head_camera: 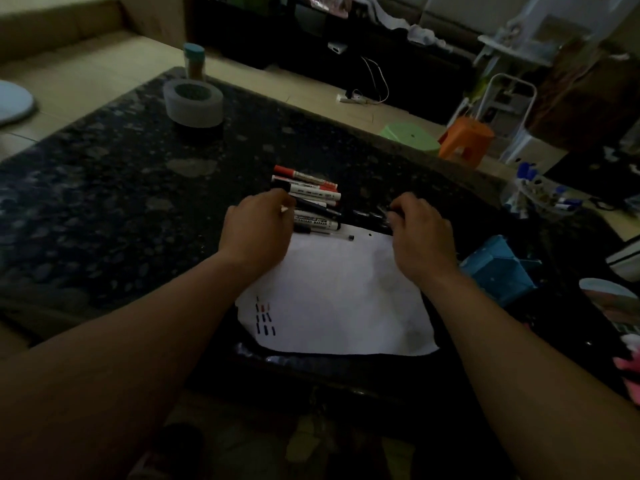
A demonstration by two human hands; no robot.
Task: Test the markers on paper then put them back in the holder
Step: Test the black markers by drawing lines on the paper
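A white sheet of paper (339, 292) lies on the dark stone table (121, 188), with short red and black test strokes (264, 315) near its left corner. Just beyond its far edge lies a row of several markers (313, 195) with red and black caps. My left hand (258, 230) rests knuckles up at the left end of the row, its curled fingers touching the markers; what they hold is hidden. My right hand (420, 233) has its fingers curled round dark markers (372, 220) at the paper's far right corner. A blue holder (498, 271) stands right of the paper.
A grey ring-shaped roll (193, 102) and a teal-lidded jar (194, 60) stand at the table's far left. A white bowl (604, 289) sits right of the holder. Orange and green stools (465, 136) stand on the floor beyond the table.
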